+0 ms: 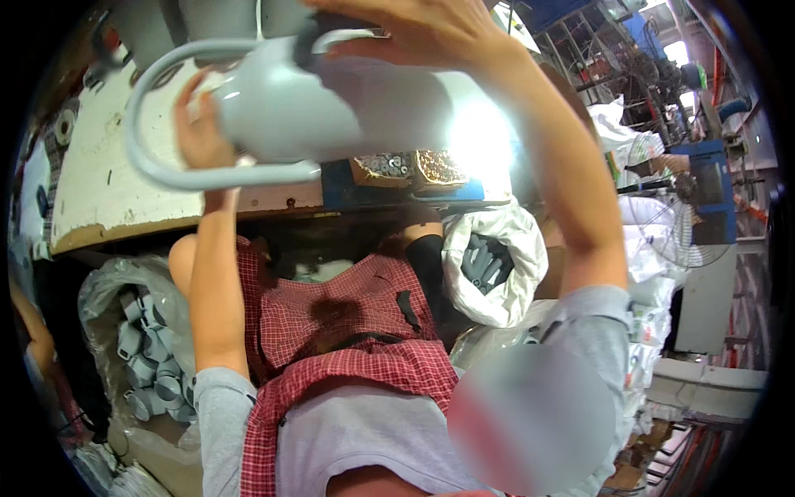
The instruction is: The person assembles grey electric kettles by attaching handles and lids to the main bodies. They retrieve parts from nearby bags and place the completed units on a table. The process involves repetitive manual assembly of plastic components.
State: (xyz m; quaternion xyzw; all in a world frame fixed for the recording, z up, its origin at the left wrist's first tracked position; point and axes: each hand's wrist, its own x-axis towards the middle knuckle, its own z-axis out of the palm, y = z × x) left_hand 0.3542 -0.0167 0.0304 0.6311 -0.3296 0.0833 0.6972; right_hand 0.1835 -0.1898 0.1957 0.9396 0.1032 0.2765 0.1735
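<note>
Close in front of me a light grey, glossy plastic vessel (397, 103) lies sideways, with a long rounded body and a large curved loop handle (137, 116) at its left end. My left hand (203, 132) reaches up through the loop, its fingers bent against the rounded left end of the body. Above the vessel, my right hand (422, 29) comes across from the right. Its fingers and thumb close round a dark grey curved piece (308, 45) on the vessel's upper side. The top edge of the picture cuts off part of that hand.
Behind the vessel stands a white worktable (99, 182) with a worn edge. Small metal parts fill two open boxes, one silvery (385, 166), one brassy (439, 168). Below, a clear bag (103, 290) holds grey plastic parts; a white sack (530, 257) holds dark grey pieces. A fan (683, 207) stands right.
</note>
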